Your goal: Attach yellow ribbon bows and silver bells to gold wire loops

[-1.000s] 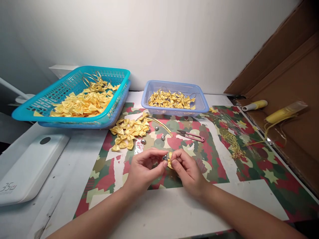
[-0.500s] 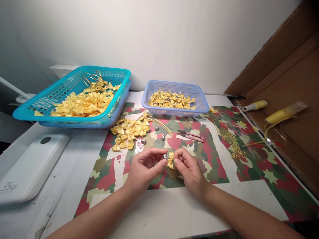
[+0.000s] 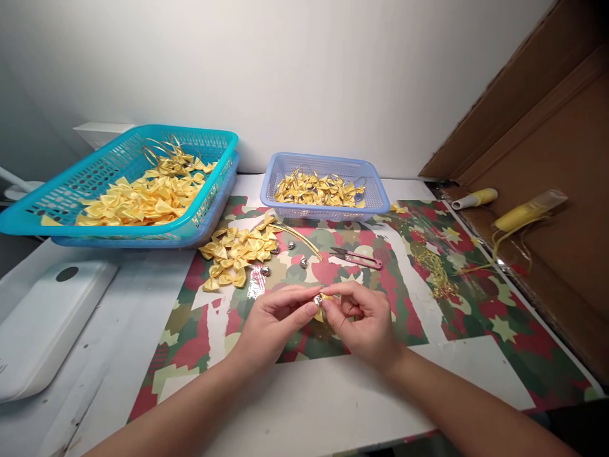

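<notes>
Between thumb and fingers, my left hand (image 3: 278, 317) pinches a small silver bell (image 3: 318, 299). Right beside it, my right hand (image 3: 364, 317) is closed, its thumb and index finger at the bell and at a yellow satin bow (image 3: 320, 315) partly hidden behind the fingers. Several loose yellow bows (image 3: 235, 254) lie in a pile beyond my left hand. Close to them are loose silver bells (image 3: 303, 262) and gold curved wires (image 3: 302, 238). Pink-handled thread snips (image 3: 356, 258) rest beyond my right hand.
A teal basket (image 3: 28, 216) of yellow bows stands at the left, a blue basket (image 3: 328, 211) with bows and wires at the back. A white power bank (image 3: 52, 324) lies at left. Yellow threads (image 3: 438, 273) and two thread spools (image 3: 476, 198) are at right.
My right hand has moved left, its fingertips now meeting the bell and covering more of the bow. The view has shifted slightly, moving the baskets and tabletop items left in the picture.
</notes>
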`<state>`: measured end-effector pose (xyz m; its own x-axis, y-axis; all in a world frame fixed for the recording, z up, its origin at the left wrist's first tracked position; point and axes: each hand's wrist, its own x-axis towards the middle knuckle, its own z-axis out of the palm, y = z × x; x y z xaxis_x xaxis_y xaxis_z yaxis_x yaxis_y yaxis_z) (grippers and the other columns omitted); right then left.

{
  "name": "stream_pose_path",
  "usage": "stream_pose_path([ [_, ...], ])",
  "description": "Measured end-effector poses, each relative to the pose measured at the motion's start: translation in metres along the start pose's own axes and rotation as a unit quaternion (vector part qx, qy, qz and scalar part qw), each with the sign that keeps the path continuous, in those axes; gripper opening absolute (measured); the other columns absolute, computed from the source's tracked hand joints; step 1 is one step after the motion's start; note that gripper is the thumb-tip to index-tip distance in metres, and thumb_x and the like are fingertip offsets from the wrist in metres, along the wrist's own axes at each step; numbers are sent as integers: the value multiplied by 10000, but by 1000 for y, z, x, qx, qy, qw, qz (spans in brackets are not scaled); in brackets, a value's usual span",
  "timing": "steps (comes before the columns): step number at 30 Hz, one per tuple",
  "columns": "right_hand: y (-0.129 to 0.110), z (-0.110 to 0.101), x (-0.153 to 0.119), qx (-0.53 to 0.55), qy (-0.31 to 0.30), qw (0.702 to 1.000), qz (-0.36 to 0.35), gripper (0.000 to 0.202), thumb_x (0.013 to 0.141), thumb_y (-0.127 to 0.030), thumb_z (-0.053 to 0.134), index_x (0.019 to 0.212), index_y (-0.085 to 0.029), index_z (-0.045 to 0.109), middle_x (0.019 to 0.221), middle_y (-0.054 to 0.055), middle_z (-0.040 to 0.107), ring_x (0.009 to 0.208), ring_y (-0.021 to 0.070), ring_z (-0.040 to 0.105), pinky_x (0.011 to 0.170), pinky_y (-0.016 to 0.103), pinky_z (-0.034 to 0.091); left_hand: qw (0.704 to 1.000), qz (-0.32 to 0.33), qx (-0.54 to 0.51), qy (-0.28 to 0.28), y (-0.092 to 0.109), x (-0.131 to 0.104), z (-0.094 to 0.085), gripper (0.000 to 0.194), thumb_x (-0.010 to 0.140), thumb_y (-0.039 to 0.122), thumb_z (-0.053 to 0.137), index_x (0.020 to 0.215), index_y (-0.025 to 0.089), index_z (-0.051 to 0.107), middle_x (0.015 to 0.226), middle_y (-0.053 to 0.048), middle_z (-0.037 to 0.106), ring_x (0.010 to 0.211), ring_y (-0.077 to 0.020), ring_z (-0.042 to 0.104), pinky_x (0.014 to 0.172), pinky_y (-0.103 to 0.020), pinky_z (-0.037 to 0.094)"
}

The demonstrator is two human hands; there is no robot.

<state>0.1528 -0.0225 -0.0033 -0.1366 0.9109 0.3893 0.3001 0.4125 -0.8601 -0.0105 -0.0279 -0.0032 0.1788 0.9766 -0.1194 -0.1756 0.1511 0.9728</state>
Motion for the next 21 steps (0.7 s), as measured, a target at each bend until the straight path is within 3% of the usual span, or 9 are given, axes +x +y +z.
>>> stream_pose_path([
  [5, 1, -2, 2, -64, 18, 992, -107, 113, 820, -144, 586, 826, -198, 684, 546, -19, 609, 430, 78, 433, 421, 222, 351, 998, 16, 53, -3, 5, 0, -1, 187, 755, 314, 739, 926, 261, 794, 902, -60, 743, 863, -191, 667, 752, -265, 562],
  [9, 2, -2, 4, -108, 10, 984, -143, 154, 844, -160, 549, 798, -212, 686, 542, -7, 631, 438, 99, 469, 451, 242, 387, 998, -11, 57, 12, 8, 0, 0, 210, 734, 337, 749, 914, 240, 796, 893, -68, 740, 852, -206, 676, 695, -267, 575],
  [13, 2, -2, 5, -132, -2, 982, -133, 161, 842, -156, 528, 774, -207, 664, 518, -15, 596, 433, 97, 461, 453, 239, 381, 998, -48, 30, 9, 12, 0, 2, 229, 712, 354, 765, 897, 223, 796, 902, -70, 746, 827, -214, 687, 658, -272, 581],
  [17, 3, -3, 6, -131, -7, 984, -122, 135, 832, -147, 524, 788, -203, 638, 525, -24, 575, 435, 90, 451, 451, 227, 378, 997, -62, 23, -35, 11, 0, 2, 210, 764, 360, 724, 907, 222, 792, 849, -56, 743, 835, -211, 675, 709, -282, 562],
  [21, 2, -3, 6, -108, -15, 991, -78, 99, 828, -168, 545, 777, -193, 626, 509, -39, 534, 414, 74, 401, 430, 215, 349, 997, -67, 14, -31, 2, 2, -3, 258, 823, 420, 659, 822, 191, 779, 704, -34, 678, 666, -141, 583, 638, -244, 497],
])
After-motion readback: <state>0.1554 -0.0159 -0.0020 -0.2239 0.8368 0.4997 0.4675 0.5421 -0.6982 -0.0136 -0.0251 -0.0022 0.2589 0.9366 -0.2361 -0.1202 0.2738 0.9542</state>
